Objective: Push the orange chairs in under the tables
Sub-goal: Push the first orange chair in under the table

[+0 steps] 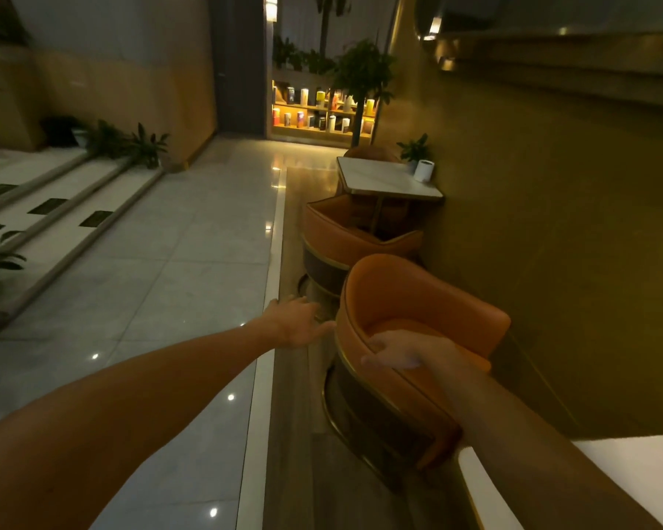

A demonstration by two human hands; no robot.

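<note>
The near orange chair [406,296] stands by the golden wall, its curved back turned toward me. My right hand [402,351] grips the top rim of that back, fingers curled over the edge. My left hand [297,319] is stretched out with straight fingers, its fingertips at the left edge of the chair back. A white table corner [624,472] shows at the bottom right, beside the chair. Further along, a second orange chair [337,235] sits at a white table [383,181], and a third chair [372,153] shows behind that table.
A white cup [423,171] and a small plant [414,149] stand on the far table. Glossy tiled floor [169,281] spreads to the left, with steps and potted plants [131,145]. A lit shelf [318,112] and a tree [360,78] stand at the corridor's end.
</note>
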